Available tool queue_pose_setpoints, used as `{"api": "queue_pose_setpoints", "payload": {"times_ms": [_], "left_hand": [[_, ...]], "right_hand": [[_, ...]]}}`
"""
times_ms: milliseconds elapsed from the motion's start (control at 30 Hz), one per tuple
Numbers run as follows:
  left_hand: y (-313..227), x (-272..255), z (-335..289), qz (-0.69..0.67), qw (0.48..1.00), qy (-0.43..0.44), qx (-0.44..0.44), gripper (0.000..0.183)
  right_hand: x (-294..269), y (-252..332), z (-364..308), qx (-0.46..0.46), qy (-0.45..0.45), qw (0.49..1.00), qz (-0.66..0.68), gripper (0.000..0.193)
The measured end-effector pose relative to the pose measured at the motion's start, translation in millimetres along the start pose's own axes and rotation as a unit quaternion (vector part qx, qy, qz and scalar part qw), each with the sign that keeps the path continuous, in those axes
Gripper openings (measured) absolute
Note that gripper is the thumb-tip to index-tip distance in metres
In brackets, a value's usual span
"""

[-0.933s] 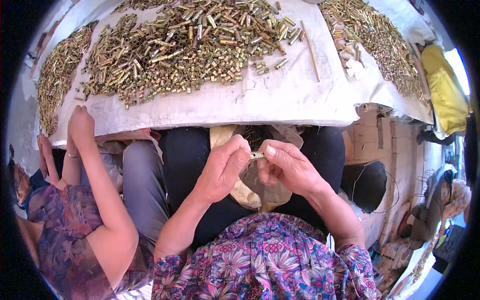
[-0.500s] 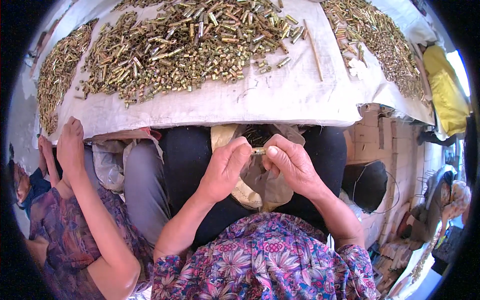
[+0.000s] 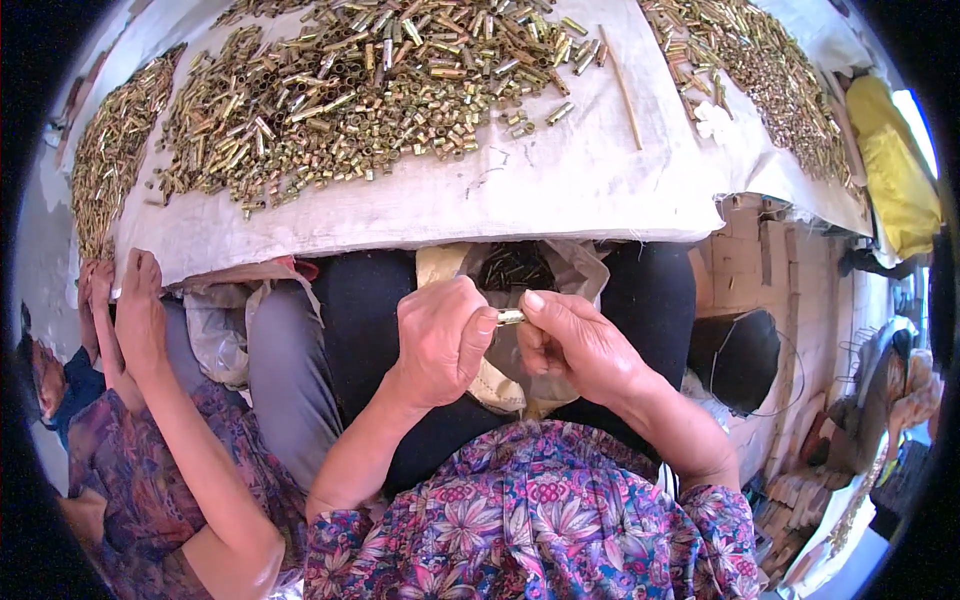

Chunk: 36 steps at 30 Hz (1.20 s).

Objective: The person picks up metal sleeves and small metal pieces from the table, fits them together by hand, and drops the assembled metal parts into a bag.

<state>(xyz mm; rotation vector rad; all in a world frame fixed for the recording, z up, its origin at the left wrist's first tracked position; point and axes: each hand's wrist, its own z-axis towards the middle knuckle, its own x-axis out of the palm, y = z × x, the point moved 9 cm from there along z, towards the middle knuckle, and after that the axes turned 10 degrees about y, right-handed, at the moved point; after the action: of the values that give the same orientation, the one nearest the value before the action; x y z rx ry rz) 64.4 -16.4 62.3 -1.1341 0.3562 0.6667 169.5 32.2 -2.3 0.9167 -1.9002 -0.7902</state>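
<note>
Above my lap, I pinch a short shiny brass-coloured metal tube (image 3: 510, 317) between both hands. My left hand (image 3: 440, 340) is closed, thumb and curled fingers around the tube's left end. My right hand (image 3: 585, 345) grips the other end between thumb and index finger, the remaining fingers curled below. The tube lies about level, its ends partly hidden by my fingertips. Just beyond my hands, a pale bag (image 3: 575, 268) stands open between my knees, with several small dark metal pieces (image 3: 513, 270) inside.
A cloth-covered table (image 3: 560, 200) spans the far side, carrying a big heap of brass-coloured tubes and rings (image 3: 350, 110). A thin wooden stick (image 3: 622, 90) lies right of the heap. Close on my left sits a co-worker, arm (image 3: 200, 430) reaching to the table. A black container (image 3: 740, 360) stands on the right.
My hands have moved slightly downward with the tube still between them. The right fingers have shifted, and more of the tube and of the bag's contents shows.
</note>
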Motion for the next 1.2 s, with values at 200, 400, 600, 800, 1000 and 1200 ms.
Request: {"api": "queue_pose_setpoints", "payload": {"times_ms": [200, 400, 600, 800, 1000, 1200], "left_hand": [[-8, 0, -1, 0.009, 0.999, 0.006, 0.043, 0.031], [30, 43, -18, -0.380, 0.911, 0.093, -0.128, 0.041], [36, 71, -25, -0.588, 0.773, 0.138, -0.195, 0.054], [36, 68, -19, -0.571, 0.789, 0.146, -0.173, 0.051], [54, 38, -25, -0.464, 0.854, 0.113, -0.206, 0.042], [79, -14, 0, -0.176, 0.943, 0.044, -0.279, 0.018]], "right_hand": [[2, -7, -2, 0.012, 0.041, 0.999, 0.032, 0.042], [-6, 7, -9, -0.108, 0.023, 0.991, -0.070, 0.033], [-2, 8, -7, -0.110, 0.052, 0.990, -0.072, 0.032], [-1, 14, -8, -0.099, 0.067, 0.990, -0.080, 0.032], [-15, 11, -5, -0.110, 0.020, 0.964, -0.241, 0.027], [-39, 25, -11, -0.130, -0.036, 0.956, -0.259, 0.028]]}}
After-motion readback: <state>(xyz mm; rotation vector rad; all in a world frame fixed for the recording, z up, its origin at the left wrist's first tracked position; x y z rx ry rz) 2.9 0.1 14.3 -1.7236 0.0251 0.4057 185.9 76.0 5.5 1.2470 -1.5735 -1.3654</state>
